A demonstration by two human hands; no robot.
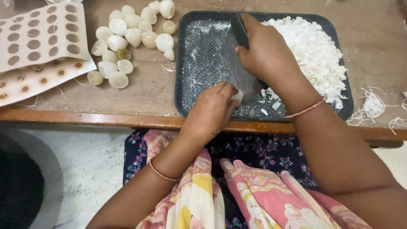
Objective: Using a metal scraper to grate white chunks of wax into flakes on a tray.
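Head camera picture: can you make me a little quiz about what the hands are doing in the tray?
1. True or false: the right hand holds a broad knife over the dark tray.
2. Where in the tray is the heap of white slices? A) left side B) right side C) it is outside the tray
3. Fill in: the left hand pinches a small ___ piece against the blade.

Key
1. True.
2. B; the whole pale round pieces lie on the wooden table, left of the tray.
3. White.
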